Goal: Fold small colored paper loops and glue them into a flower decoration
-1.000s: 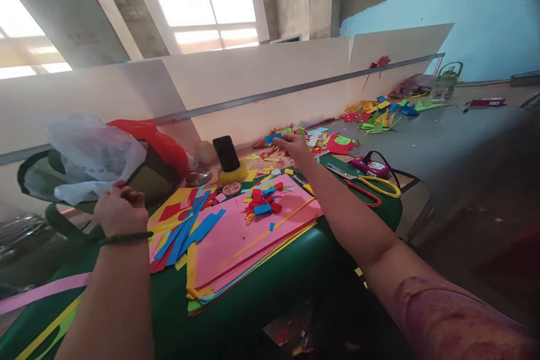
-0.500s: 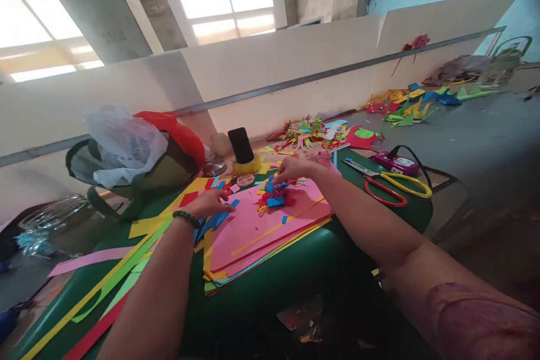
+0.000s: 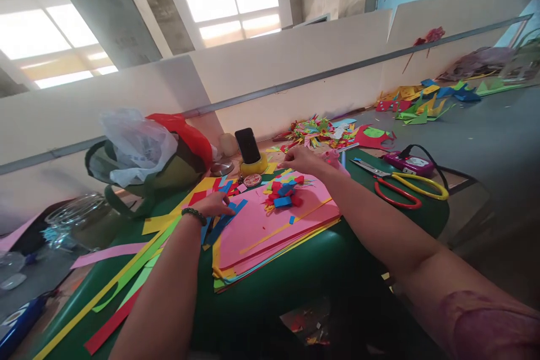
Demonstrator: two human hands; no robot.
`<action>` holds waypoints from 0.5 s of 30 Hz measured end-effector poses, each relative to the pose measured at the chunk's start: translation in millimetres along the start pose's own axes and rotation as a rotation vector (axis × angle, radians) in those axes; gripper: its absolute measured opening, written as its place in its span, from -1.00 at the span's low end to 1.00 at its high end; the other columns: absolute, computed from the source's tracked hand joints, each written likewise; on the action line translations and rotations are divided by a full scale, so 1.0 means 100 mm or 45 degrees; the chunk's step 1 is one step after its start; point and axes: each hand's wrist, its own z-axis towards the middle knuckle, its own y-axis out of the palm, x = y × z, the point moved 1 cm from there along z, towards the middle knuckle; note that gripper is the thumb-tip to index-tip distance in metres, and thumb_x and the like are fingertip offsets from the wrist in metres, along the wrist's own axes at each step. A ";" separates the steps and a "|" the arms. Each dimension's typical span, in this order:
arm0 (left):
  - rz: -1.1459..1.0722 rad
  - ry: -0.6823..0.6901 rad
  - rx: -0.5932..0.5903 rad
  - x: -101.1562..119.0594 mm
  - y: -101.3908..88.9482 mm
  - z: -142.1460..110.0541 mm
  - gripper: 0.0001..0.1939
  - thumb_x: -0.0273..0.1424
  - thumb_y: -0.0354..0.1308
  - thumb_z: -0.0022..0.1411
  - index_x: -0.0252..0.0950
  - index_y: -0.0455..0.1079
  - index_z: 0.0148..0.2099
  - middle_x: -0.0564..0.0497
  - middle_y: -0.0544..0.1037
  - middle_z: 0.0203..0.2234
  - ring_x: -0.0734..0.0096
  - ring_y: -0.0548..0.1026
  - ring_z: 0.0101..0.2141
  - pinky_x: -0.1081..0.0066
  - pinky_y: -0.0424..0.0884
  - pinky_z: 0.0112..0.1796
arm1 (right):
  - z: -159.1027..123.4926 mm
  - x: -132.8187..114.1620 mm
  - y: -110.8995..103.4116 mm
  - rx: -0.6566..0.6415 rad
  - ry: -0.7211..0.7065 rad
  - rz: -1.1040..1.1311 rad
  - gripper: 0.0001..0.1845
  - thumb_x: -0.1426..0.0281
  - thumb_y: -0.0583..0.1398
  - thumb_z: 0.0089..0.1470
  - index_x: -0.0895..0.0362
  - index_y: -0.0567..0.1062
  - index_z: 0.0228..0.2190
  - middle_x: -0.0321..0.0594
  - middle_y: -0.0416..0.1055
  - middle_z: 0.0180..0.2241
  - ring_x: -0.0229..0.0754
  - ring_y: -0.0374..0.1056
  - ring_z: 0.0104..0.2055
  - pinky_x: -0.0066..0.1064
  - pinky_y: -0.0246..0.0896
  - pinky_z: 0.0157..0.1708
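A stack of coloured paper sheets (image 3: pixel 253 236), pink on top, lies before me on the green surface. Small folded pieces of blue, red and yellow paper (image 3: pixel 283 201) are heaped on it. At the stack's left edge my left hand (image 3: pixel 215 204) rests over blue paper strips (image 3: pixel 225 224), fingers stretched out and apart. My right hand (image 3: pixel 301 158) hovers behind the heap near the stack's back edge, fingertips bent down and pressed together. Whatever they hold, if anything, is too small to make out.
Scissors (image 3: pixel 400 183) with red and yellow handles lie at the right beside a purple device (image 3: pixel 409 163). A phone (image 3: pixel 247 145) leans on a yellow tape roll (image 3: pixel 254 165). Left are a bag (image 3: pixel 185 166) and long paper strips (image 3: pixel 126 275); paper scraps (image 3: pixel 314 132) lie behind.
My right hand has lifted away from the folded paper heap, towards the back. My left hand stays by the blue strips. The whole view has shifted slightly.
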 end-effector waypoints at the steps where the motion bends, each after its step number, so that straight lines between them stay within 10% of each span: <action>1: -0.022 0.007 -0.007 0.01 0.00 0.00 -0.71 -0.25 0.31 -0.37 -0.22 0.38 -0.51 0.09 0.44 -0.64 0.35 0.39 -0.53 0.46 0.19 -0.54 | 0.00 0.00 0.00 0.008 -0.002 0.006 -0.77 0.30 0.27 -0.06 0.22 0.54 -0.58 -0.28 0.35 -0.62 -0.29 0.20 -0.51 -0.42 -0.06 -0.50; 6: -0.160 0.126 0.109 0.01 -0.04 0.01 -0.74 -0.22 0.28 -0.29 -0.25 0.30 -0.67 0.13 0.30 -0.73 0.43 0.27 -0.57 0.45 0.12 -0.54 | -0.02 -0.03 0.00 0.058 -0.069 0.077 -0.78 0.32 0.25 -0.02 0.20 0.52 -0.58 -0.30 0.37 -0.60 -0.31 0.21 -0.50 -0.45 -0.07 -0.49; 15: -0.728 0.216 0.764 0.05 -0.16 -0.03 -0.61 -0.05 0.26 -0.14 -0.32 0.47 -0.53 0.07 0.43 -0.69 0.31 0.44 -0.47 0.42 0.30 -0.44 | -0.07 -0.18 0.15 0.139 -0.281 0.230 -0.84 0.36 0.21 0.06 0.19 0.52 -0.48 -0.33 0.37 -0.58 -0.33 0.20 -0.52 -0.48 -0.03 -0.50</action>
